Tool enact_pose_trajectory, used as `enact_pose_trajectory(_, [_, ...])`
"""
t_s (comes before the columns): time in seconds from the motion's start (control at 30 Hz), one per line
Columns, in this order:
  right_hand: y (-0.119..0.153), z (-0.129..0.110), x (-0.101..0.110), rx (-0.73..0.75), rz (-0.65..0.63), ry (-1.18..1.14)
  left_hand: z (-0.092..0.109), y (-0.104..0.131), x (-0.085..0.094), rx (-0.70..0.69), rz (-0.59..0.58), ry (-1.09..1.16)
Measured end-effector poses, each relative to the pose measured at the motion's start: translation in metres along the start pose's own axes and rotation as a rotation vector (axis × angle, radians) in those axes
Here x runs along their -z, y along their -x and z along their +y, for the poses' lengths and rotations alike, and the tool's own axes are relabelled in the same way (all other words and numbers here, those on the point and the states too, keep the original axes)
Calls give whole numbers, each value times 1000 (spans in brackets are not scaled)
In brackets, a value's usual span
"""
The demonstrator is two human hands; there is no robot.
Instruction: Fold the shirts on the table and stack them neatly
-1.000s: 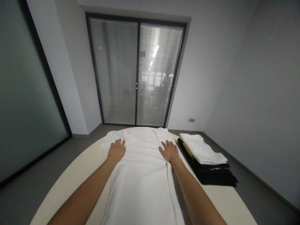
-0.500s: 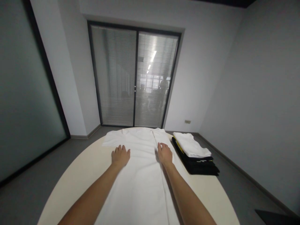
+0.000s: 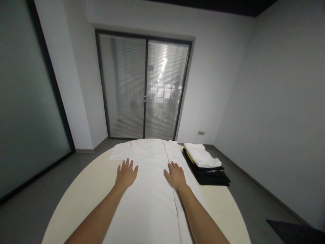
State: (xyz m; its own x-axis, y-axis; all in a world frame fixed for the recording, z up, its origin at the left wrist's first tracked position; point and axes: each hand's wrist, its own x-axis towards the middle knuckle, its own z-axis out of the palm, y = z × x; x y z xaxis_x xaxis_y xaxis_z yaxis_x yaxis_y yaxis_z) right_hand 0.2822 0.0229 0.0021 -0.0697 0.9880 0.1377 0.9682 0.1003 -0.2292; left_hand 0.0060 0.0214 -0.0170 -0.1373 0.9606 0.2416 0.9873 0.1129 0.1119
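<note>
A white garment (image 3: 149, 200) lies spread over a pale round table (image 3: 83, 189), one sleeve reaching out at the far left and a long folded edge running down its right side. My left hand (image 3: 127, 173) is open, palm down with fingers spread, over the garment's left edge. On the right, my right hand (image 3: 175, 174) rests open and flat across the folded edge, its thumb pointing left. Neither hand grips the cloth.
To the right on the table sits a stack of folded black clothes (image 3: 213, 178) with a folded white one (image 3: 203, 156) on top. Glass doors with blinds (image 3: 144, 88) stand beyond. A dark object (image 3: 297, 232) shows at the lower right.
My right hand has moved slightly nearer to me and flattened, its fingers spreading. My left hand's fingers have spread wider as it shifted slightly left. The view has tilted a little.
</note>
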Motion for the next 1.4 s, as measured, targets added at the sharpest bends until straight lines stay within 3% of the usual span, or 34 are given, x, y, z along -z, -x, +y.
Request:
enact_pose_trajectory(0.27, [-2, 1, 2, 5, 15, -37, -1, -3, -2, 97, 35, -59])
enact_pose_trajectory(1.4, [-5, 1, -2, 3, 27, -32, -6, -8, -9, 119, 20, -1])
